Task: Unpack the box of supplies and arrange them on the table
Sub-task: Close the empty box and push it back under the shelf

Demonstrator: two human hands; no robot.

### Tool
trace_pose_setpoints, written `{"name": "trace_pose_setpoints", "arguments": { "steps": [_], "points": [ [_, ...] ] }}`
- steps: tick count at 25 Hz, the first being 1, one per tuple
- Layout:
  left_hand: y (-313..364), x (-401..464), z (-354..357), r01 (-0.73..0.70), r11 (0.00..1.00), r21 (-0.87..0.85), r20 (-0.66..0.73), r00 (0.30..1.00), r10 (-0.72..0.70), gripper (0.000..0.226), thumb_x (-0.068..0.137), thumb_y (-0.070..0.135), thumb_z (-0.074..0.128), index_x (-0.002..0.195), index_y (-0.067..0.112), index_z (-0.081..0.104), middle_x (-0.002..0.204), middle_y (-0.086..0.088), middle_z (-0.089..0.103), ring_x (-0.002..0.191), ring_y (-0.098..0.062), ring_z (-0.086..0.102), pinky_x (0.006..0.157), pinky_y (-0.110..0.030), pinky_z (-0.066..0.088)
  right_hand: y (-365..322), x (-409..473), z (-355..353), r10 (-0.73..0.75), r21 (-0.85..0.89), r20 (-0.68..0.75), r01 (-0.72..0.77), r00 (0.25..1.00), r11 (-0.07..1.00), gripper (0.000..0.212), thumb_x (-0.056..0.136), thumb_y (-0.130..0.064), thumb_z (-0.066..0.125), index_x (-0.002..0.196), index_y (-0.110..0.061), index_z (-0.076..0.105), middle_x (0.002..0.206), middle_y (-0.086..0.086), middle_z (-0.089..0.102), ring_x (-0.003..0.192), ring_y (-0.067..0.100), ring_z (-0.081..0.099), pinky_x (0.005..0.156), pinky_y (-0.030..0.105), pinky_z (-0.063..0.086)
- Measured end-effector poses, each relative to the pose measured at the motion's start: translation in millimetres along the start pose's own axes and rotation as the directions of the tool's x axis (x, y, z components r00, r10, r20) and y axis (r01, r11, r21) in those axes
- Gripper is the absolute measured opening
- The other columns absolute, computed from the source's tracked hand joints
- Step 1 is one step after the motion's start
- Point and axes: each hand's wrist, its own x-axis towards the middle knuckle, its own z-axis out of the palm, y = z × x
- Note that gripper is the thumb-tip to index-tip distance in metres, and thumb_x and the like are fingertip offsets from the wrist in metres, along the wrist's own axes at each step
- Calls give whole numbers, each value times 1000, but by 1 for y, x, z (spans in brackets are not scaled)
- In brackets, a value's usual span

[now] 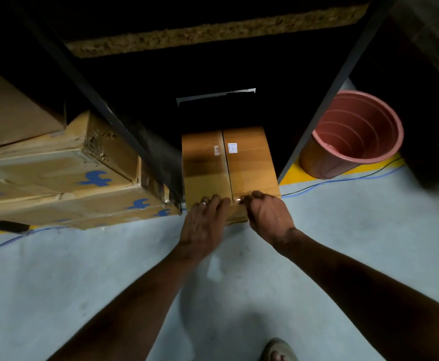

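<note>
- Sitting on the pale floor (343,243), the cardboard box (249,162) lies half under a dark shelf frame (124,121); its far end is lost in shadow and its near end faces the person.
- The box is closed. Its two top flaps meet at a centre seam (225,162) that runs straight away from the person, so the long axis points from the hands into the shelf bay.
- The left hand (202,225) lies on the near top edge, left of the seam, fingers only slightly bent over the edge; it presses or steadies and does not clasp anything. A ring shows on one finger.
- The right hand (268,212) sits just right of the seam at the same edge, fingers curled, with thumb and forefinger pinching at the seam end. What they hold, a tape end or the flap edge, is too small to tell.
- Both hands are equally near; the box lies directly ahead of the fingertips.
- Judgement: the step in hand is opening the top. The next move likely calls for a pull along the seam, or for drawing the box out toward the person first, since the shelf crowds the far half.
- Surroundings: stacked cartons (64,175) with blue marks touch the frame on the left; a pink bucket (354,134) stands well apart on the right; a blue cable (343,179) runs along the floor.
</note>
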Motion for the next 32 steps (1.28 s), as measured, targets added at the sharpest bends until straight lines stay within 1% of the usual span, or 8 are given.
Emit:
{"name": "trace_pose_setpoints", "arguments": {
  "steps": [2,4,7,10,15,19,25,32],
  "points": [
    [11,-20,3,56,998,-40,16,998,-55,73,74,22,64,143,13,43,135,-12,51,113,-31,54,92,-42,50,1,-9,6,-23,-2,-6,23,1000,1000,34,92,-18,53,124,-14,62,111,11,68,91,33,66,70,35,48],
    [16,-31,11,114,991,-68,85,990,-108,95,68,25,69,153,12,29,155,-14,35,136,-34,40,111,-45,38,0,-14,16,-36,38,5,36,999,999,52,88,-18,57,138,-7,54,127,18,63,110,38,63,88,37,51],
    [13,-24,15,184,982,-30,149,973,-178,109,66,30,73,157,10,14,164,-14,12,150,-34,17,120,-43,14,0,-11,25,-61,65,120,53,991,996,77,94,-24,51,157,-2,13,164,18,17,152,33,16,123,37,13],
    [6,-18,21,182,983,14,163,970,-182,105,72,22,69,157,10,8,165,-13,-6,152,-33,1,119,-42,4,-2,-5,30,-80,2,188,81,979,997,89,95,-33,48,157,-5,-10,166,14,-12,153,29,-12,124,40,-2],
    [0,-13,35,163,987,14,189,968,-162,105,81,23,64,156,12,-8,159,-10,-31,150,-29,-19,119,-39,-5,-1,5,36,-67,-67,244,85,967,994,101,93,-42,54,155,-6,-17,164,14,-21,153,30,-16,125,47,2],
    [-10,-1,39,149,988,40,177,972,-153,102,84,24,59,155,10,-13,159,-10,-32,149,-27,-22,115,-37,-15,1,15,37,-61,-77,248,83,967,994,109,90,-48,60,155,-7,-17,164,13,-23,153,30,-15,125,48,3],
    [-30,15,41,159,982,103,149,973,-174,101,83,29,56,155,8,-12,162,-11,-22,151,-29,-14,124,-47,6,-9,42,34,-50,-48,242,64,969,997,112,87,-47,65,156,-11,-16,165,9,-20,153,29,-13,125,48,5],
    [-37,22,44,167,986,21,43,985,-168,91,77,22,54,156,5,13,165,-13,2,152,-30,6,121,-49,20,-13,57,34,-11,-8,237,13,971,1000,109,88,-42,66,157,-13,-14,166,7,-19,154,28,-12,124,46,3]
  ]
}}
